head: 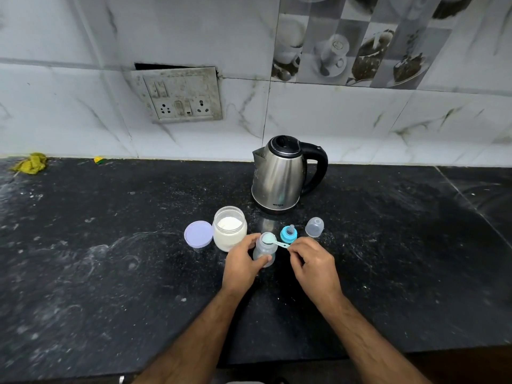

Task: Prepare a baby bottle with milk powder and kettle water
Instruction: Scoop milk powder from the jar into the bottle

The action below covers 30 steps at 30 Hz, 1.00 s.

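A small clear baby bottle [265,246] stands upright on the black counter [110,259], and my left hand [242,263] grips its body. My right hand [311,261] pinches the handle of a teal scoop [274,240], whose bowl sits over the bottle's open mouth. An open jar of white milk powder [229,228] is just left of the bottle, touching nothing. Its lilac lid [198,234] lies beside it. Behind stands a steel kettle [279,174] with a black handle, lid closed. The teal nipple ring [288,234] and clear cap [314,227] rest to the right.
A wall socket plate [180,95] is set into the tiled wall behind. A yellow cloth [31,162] and a small yellow-green sponge [98,159] lie at the counter's far left back edge. The counter's front edge runs near the bottom of the view.
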Each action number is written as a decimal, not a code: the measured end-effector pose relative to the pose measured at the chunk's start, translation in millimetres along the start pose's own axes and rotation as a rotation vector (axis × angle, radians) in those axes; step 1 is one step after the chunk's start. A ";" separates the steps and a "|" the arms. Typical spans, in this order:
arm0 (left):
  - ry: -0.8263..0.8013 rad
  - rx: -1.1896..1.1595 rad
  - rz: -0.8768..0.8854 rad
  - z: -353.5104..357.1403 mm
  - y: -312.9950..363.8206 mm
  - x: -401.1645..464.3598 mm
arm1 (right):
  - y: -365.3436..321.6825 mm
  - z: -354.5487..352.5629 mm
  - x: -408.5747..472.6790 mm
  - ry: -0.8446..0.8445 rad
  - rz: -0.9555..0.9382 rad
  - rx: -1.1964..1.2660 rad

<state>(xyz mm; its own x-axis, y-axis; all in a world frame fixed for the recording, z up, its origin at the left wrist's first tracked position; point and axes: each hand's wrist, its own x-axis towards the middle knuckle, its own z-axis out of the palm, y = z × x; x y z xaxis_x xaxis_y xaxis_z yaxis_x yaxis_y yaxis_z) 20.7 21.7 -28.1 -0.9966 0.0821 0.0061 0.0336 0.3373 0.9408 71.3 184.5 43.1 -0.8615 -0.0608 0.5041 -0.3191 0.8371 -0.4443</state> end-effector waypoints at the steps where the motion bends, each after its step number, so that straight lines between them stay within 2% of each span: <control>1: 0.000 0.001 -0.003 0.1 -0.5 0.1 | -0.2 0.6 0.1 -0.002 0.006 -0.003; 5: -0.005 0.008 -0.009 1.9 -1.8 1.2 | 2.5 3.8 0.1 0.063 0.056 0.050; 10: 0.039 0.041 -0.069 0.6 -3.1 -0.1 | 1.1 6.9 8.5 0.186 0.353 0.263; 16: 0.150 0.053 -0.019 -17.8 -7.9 -10.9 | 0.4 11.4 25.3 0.138 0.599 0.485; 19: 0.294 0.055 -0.018 -31.3 -12.0 -13.8 | -8.4 17.7 41.6 0.108 0.593 0.479; 23: 0.418 0.048 -0.051 -51.0 -16.9 -11.6 | -24.3 30.2 69.5 0.037 0.464 0.419; 26: 0.425 0.079 -0.079 -65.0 -18.3 -3.9 | -35.9 44.6 91.6 -0.044 0.405 0.355; 30: 0.342 0.123 -0.085 -77.8 -18.3 7.4 | -47.3 67.0 114.8 -0.218 0.366 0.156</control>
<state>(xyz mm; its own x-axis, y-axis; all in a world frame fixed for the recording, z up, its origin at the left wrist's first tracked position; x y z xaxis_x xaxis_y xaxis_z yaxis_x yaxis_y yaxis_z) 6.8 -56.8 -18.9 -0.9631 -0.2619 0.0625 -0.0619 0.4413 0.8952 -39.0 101.5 72.3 -0.9863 0.0972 0.1330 -0.0192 0.7340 -0.6789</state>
